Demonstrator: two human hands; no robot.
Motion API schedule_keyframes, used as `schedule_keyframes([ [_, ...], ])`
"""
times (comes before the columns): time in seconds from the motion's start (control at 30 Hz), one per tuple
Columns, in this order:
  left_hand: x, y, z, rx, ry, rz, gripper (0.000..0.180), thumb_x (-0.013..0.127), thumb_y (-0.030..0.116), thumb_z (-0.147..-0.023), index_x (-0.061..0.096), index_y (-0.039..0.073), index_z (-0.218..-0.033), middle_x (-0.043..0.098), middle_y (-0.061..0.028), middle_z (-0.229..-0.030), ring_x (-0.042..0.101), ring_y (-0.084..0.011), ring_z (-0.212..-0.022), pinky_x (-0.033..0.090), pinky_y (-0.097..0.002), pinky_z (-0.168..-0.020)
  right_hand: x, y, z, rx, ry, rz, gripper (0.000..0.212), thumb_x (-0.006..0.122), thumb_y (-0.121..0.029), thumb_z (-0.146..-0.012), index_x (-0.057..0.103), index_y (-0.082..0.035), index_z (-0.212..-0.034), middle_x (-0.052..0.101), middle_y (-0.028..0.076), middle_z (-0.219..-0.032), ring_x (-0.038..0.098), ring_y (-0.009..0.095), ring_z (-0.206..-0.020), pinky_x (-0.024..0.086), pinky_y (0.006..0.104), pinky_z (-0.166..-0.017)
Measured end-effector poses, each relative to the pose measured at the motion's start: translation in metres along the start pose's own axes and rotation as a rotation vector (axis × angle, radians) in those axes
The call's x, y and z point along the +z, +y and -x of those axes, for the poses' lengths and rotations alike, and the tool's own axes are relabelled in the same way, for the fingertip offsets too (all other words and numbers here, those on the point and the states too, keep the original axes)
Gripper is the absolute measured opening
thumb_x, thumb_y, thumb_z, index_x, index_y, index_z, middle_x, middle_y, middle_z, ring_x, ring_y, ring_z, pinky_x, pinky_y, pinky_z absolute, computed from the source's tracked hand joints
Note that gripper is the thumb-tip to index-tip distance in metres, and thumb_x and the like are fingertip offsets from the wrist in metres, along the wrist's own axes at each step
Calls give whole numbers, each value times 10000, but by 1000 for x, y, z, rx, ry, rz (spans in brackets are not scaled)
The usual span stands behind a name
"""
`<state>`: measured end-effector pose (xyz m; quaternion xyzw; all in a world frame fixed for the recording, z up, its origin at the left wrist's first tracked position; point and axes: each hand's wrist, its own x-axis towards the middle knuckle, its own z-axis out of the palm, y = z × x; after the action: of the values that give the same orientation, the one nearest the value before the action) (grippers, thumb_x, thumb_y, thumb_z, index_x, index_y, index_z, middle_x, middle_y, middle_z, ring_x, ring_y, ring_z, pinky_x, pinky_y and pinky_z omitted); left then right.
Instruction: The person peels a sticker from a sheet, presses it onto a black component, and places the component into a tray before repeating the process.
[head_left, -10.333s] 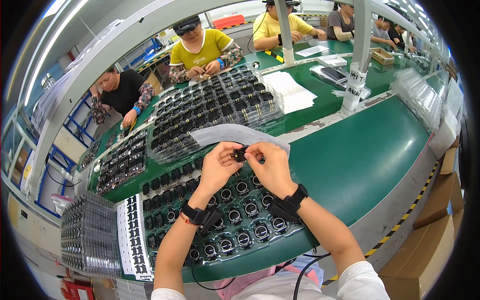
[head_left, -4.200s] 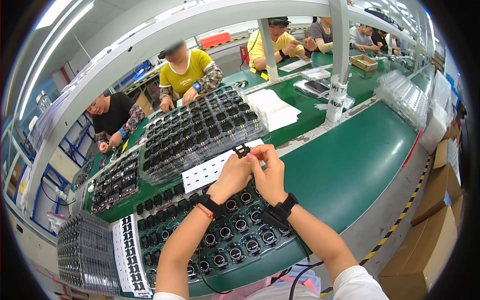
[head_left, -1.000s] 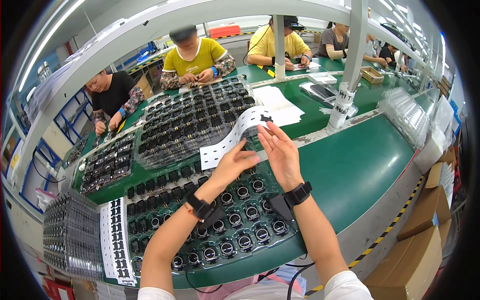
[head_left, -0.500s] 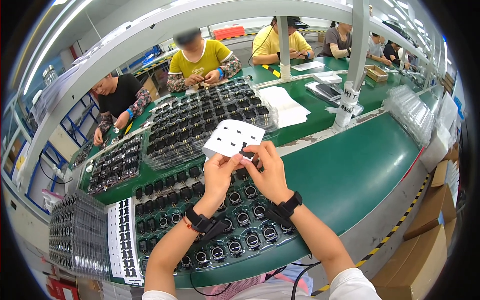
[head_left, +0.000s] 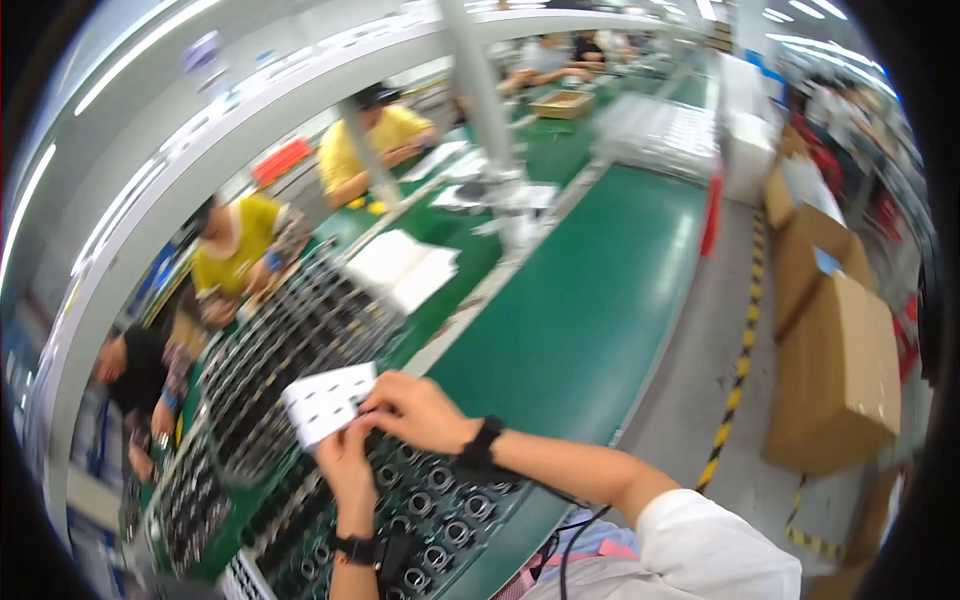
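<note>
The left hand (head_left: 346, 462) grasps a white sheet (head_left: 328, 402) with small dark marks, thumb and fingertips at its lower side. The right hand (head_left: 412, 408) pinches at the sheet's right side, its fingertips meeting the left hand's; blur hides whether a dark bit there is loose or stuck on. The sheet is held up, tilted and slightly curved, above the left part of the green worktop (head_left: 570, 290). Below the hands, a tray of dark parts with round rings (head_left: 435, 510) lies along the worktop's near edge. Farther in, toward the far edge, stands a stack of plastic trays (head_left: 300, 345) holding dark parts, with white papers (head_left: 405, 270) just beside it. Transparent trays (head_left: 655, 135) sit at the worktop's far right end, near a red strip (head_left: 711, 215) on its near edge.
</note>
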<state>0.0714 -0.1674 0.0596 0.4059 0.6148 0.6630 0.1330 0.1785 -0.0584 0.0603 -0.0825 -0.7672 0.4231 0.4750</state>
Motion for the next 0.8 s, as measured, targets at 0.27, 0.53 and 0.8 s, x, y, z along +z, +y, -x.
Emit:
schedule_keyframes([
  [0.27,25,-23,2,31,-11,-4,191,568,80,-908,575,-73,-1023,624,-99,-980,581,-131,-853,476,-263,-768,-33,19,11,102,-27,-227,153,696,-137,-782,605,-27,-838,535,67,-823,571,166,-685,457,288,-610],
  [0.53,36,-24,8,-11,41,20,259,587,161,-921,559,-65,-1043,615,-99,-1004,581,-136,-887,475,-256,-773,-31,29,18,153,-54,-292,137,663,-108,-778,565,-20,-816,524,88,-839,554,201,-695,448,315,-615],
  [0.8,33,-19,6,-91,74,-95,288,596,177,-915,568,-76,-1051,616,-113,-1022,586,-145,-903,478,-265,-793,-24,35,18,45,-44,-181,128,583,-117,-859,510,-14,-879,487,82,-875,532,217,-696,429,329,-625],
])
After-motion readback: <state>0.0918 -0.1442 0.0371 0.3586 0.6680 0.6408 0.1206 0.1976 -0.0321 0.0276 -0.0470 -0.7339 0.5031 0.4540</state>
